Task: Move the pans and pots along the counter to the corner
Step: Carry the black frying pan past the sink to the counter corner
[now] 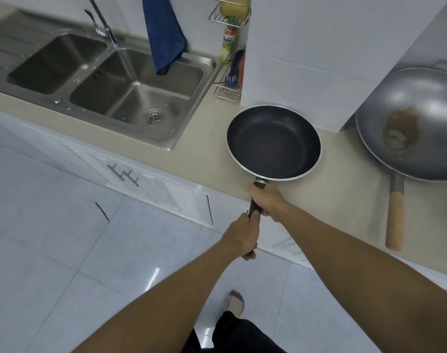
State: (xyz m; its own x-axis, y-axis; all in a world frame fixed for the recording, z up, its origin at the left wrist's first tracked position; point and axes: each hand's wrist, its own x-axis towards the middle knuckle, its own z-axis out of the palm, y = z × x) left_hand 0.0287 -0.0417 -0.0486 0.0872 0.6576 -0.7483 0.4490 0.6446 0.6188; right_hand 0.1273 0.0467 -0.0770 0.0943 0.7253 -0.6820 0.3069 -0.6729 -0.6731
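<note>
Black non-stick coating lines the frying pan (pixel 273 142), which sits at or just above the beige worktop (pixel 204 154) near the frame centre; contact with the surface cannot be confirmed. Both hands grip its dark handle. The right hand (pixel 267 201) is wrapped shut around the handle close to the pan body, and the left hand (pixel 239 235) is wrapped shut around the handle's free end, at 6 o'clock from the pan.

Progress, as a judgement: the steel wok (pixel 415 123) with its wooden handle rests at 3 o'clock from the pan, near the angle of the tiled wall (presumably the target corner). The pan lies well apart from it, so its transfer appears unfinished. No other pots are visible.

Surroundings: a double sink (pixel 102 80) lies at 10 o'clock, with water running from the tap (pixel 102 24). A blue cloth (pixel 163 31) hangs at 11 o'clock. A wire rack (pixel 227 90) holding a bottle (pixel 228 44) stands at 12 o'clock.

Obstruction: a projecting tiled pillar (pixel 306 59) stands just behind the pan and narrows the worktop on the route towards the wok.
</note>
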